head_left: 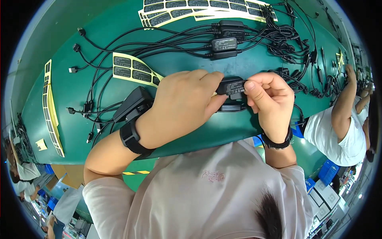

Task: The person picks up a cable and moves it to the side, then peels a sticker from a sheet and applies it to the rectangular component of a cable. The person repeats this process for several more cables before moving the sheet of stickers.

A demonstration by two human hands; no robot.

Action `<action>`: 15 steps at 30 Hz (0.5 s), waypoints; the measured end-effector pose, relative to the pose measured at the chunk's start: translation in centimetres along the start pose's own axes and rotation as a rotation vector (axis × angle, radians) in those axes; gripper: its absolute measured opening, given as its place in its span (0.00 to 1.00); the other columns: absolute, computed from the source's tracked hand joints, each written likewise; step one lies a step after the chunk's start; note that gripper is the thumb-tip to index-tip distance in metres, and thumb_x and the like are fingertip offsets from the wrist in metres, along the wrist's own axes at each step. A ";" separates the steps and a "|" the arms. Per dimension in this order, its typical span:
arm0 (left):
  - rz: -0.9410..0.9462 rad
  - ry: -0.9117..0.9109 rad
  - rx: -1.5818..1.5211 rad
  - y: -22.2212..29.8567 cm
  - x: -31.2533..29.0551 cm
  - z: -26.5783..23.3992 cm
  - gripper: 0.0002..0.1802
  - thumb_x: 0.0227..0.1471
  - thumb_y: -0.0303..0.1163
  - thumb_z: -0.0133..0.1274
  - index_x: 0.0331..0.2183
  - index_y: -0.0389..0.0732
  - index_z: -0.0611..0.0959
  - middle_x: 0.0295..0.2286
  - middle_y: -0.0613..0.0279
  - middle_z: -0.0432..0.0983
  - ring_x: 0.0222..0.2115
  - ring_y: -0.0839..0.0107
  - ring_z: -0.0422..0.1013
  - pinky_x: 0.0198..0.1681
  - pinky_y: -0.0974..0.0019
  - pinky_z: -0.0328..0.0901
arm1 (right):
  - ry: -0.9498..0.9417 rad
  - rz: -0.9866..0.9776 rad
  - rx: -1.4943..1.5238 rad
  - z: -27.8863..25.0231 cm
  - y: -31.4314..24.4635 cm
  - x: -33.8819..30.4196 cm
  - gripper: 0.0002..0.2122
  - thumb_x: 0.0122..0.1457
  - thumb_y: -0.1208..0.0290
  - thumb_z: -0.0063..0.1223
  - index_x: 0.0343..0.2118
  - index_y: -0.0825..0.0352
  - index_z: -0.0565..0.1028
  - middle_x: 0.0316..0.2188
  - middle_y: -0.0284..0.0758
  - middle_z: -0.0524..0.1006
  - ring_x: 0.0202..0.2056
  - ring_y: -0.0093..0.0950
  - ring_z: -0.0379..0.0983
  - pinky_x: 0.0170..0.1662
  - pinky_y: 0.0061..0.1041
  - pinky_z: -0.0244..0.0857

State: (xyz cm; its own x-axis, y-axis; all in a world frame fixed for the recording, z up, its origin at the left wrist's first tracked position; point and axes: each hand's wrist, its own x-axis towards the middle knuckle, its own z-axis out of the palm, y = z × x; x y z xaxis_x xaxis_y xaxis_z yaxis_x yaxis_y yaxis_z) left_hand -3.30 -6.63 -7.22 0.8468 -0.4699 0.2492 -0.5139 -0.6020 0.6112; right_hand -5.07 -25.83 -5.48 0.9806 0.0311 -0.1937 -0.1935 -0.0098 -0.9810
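From my remote seat I find the black cable box [234,87] between the two hands, held over the near part of the green table [171,137], its labelled face toward the camera. Its long axis runs roughly left to right, bridging the gap from one set of fingertips to the other. I judge this to be the relation that matters: each end belongs to one hand, so neither is nearer, as both are already at it.

At the left end, the left hand [185,93] has its fingers and thumb curled round the casing, the back of the hand turned to me. At the right end, the right hand [272,95] pinches with thumb and forefinger; I cannot tell whether the tips press the casing itself or the edge of its label.

Just below the held piece, on the near side, another black box [232,108] lies almost parallel to it. A label sheet [129,67] reaches out from behind the left hand, up and to the left. Beyond the hands I see a group of similar boxes [225,44], their cables trailing left, and a tangled cable heap [284,44] to the far right. A black angular device [133,104] sits beside the left wrist.
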 end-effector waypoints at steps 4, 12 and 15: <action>-0.030 0.025 0.004 0.2 -0.2 0.2 0.18 0.39 0.36 0.63 0.34 0.38 0.80 0.19 0.59 0.72 0.19 0.61 0.70 0.21 0.64 0.64 | 0.011 -0.015 0.017 0.3 0.5 0.1 0.03 0.53 0.80 0.58 0.31 0.71 0.76 0.22 0.28 0.76 0.23 0.11 0.67 0.25 0.10 0.62; -0.050 0.013 0.016 0.2 -0.2 0.4 0.16 0.39 0.36 0.63 0.31 0.37 0.80 0.20 0.59 0.73 0.19 0.61 0.71 0.21 0.64 0.65 | 0.014 -0.044 -0.004 0.2 1.2 0.4 0.03 0.54 0.79 0.57 0.31 0.71 0.76 0.22 0.28 0.75 0.21 0.11 0.65 0.23 0.10 0.58; -0.052 0.018 0.016 0.2 -0.2 0.4 0.17 0.39 0.36 0.63 0.31 0.37 0.80 0.19 0.59 0.73 0.19 0.61 0.71 0.21 0.64 0.65 | -0.009 -0.044 -0.065 0.1 1.1 0.6 0.03 0.55 0.78 0.56 0.30 0.71 0.75 0.23 0.30 0.75 0.20 0.13 0.65 0.22 0.11 0.59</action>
State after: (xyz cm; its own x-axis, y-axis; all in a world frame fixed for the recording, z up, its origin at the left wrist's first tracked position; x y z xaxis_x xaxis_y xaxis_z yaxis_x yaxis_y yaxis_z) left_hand -3.63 -6.91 -7.41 0.8745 -0.4265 0.2311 -0.4715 -0.6355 0.6114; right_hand -4.74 -25.74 -6.70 0.9877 0.0415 -0.1505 -0.1473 -0.0727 -0.9864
